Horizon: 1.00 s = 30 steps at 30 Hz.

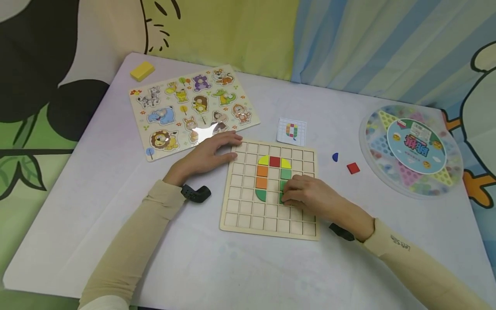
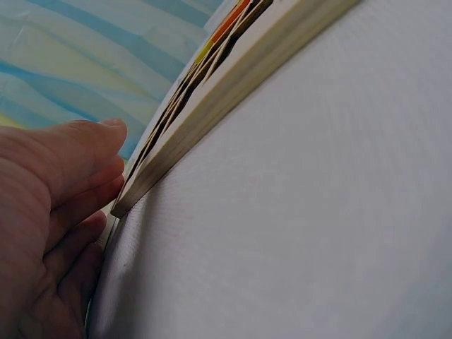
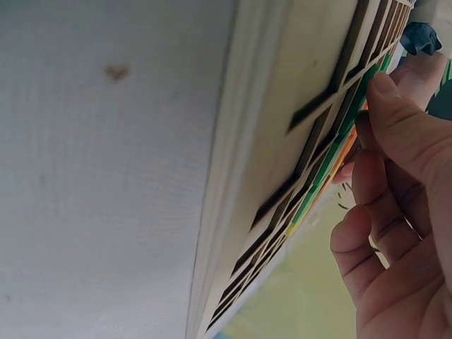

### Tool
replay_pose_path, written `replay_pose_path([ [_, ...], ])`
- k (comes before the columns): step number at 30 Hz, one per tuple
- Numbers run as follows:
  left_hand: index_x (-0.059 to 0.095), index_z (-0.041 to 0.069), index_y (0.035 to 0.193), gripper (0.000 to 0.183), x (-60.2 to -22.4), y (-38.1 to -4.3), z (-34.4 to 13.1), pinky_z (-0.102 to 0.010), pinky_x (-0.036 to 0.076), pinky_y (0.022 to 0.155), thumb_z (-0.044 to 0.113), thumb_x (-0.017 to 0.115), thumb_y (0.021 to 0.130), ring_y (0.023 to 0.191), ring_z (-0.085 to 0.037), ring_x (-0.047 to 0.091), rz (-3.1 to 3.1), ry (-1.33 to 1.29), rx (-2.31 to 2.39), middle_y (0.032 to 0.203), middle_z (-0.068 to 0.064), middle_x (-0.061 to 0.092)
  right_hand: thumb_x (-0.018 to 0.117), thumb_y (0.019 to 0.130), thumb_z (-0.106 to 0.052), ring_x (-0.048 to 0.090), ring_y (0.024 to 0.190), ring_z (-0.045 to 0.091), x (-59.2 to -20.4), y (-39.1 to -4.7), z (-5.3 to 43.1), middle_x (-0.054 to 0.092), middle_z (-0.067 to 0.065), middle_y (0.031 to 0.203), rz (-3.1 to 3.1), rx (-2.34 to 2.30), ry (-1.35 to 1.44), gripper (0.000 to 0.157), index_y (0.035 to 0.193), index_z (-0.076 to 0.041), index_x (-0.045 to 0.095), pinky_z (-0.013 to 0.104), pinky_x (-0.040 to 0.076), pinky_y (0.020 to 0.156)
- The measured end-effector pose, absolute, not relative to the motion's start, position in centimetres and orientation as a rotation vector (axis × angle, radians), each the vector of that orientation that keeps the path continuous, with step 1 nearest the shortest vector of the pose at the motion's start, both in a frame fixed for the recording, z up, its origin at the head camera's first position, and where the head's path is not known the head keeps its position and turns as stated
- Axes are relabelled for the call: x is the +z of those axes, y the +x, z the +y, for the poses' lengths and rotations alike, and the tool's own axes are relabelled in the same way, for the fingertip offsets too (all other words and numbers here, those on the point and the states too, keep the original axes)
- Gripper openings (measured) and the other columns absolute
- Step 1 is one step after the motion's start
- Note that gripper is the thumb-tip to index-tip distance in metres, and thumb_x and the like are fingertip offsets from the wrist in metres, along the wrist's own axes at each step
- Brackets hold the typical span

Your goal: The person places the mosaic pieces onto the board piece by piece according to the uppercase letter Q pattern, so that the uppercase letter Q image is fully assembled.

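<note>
A wooden grid board (image 1: 244,208) lies flat, with coloured tiles set in its cells as a partial ring: yellow quarter-rounds, a red square, orange squares, and green pieces. My left hand (image 1: 211,153) is at the board's upper-left corner, fingers extended and thumb near the edge (image 2: 152,185). Over the ring's right side, my right hand (image 1: 310,193) has its thumb and fingertips on a green square tile (image 1: 281,198), pinching it low at its cell. The fingers partly cover that tile and the green square (image 1: 283,185) above it. In the right wrist view, the thumb touches green (image 3: 373,79).
A printed pattern card (image 1: 292,131) lies behind the board. To the right are a blue half-round (image 1: 335,157), a red square (image 1: 353,168) and a round clear game box (image 1: 416,146). An animal puzzle (image 1: 186,112) and yellow block (image 1: 142,71) sit back left.
</note>
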<state>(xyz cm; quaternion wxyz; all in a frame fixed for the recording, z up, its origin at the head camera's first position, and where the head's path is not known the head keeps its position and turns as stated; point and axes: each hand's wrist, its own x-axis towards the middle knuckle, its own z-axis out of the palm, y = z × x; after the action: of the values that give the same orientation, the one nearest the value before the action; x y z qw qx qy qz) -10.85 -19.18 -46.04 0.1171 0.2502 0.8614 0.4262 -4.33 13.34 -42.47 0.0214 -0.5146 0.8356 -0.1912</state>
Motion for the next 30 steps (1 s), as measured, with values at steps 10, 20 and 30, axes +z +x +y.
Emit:
replay_pose_path([
  [10,0.059,0.016,0.133,0.038,-46.2,-10.8,-19.1,-0.039,0.022,0.121,0.029,0.061,0.097,0.146,-0.015,0.028,2.531,0.707,1.246,0.148,0.004,0.047,0.085,0.071,-0.005,0.062,0.083,0.014,-41.9,-4.9,15.0,0.067,0.0,0.087,2.733,-0.674,-1.555,0.019,0.086,-0.008,0.074,0.028,0.056,0.072],
  [20,0.058,0.014,0.134,0.04,-46.1,-10.7,-19.2,-0.043,0.022,0.121,0.03,0.061,0.097,0.147,-0.019,0.027,2.523,0.714,1.246,0.149,0.001,0.046,0.079,0.073,0.008,0.063,0.082,0.021,-41.4,-6.2,19.2,0.067,0.007,0.088,3.002,-0.62,-1.243,0.019,0.088,-0.001,0.072,0.036,0.057,0.067],
  [30,0.058,0.013,0.133,0.04,-46.1,-10.7,-19.1,-0.042,0.02,0.121,0.028,0.062,0.097,0.147,-0.021,0.027,2.525,0.732,1.26,0.148,-0.001,0.046,0.069,0.083,0.003,0.058,0.075,0.028,-41.2,-6.8,23.5,0.067,0.015,0.086,3.228,-0.526,-0.615,0.012,0.095,0.001,0.072,0.04,0.047,0.057],
])
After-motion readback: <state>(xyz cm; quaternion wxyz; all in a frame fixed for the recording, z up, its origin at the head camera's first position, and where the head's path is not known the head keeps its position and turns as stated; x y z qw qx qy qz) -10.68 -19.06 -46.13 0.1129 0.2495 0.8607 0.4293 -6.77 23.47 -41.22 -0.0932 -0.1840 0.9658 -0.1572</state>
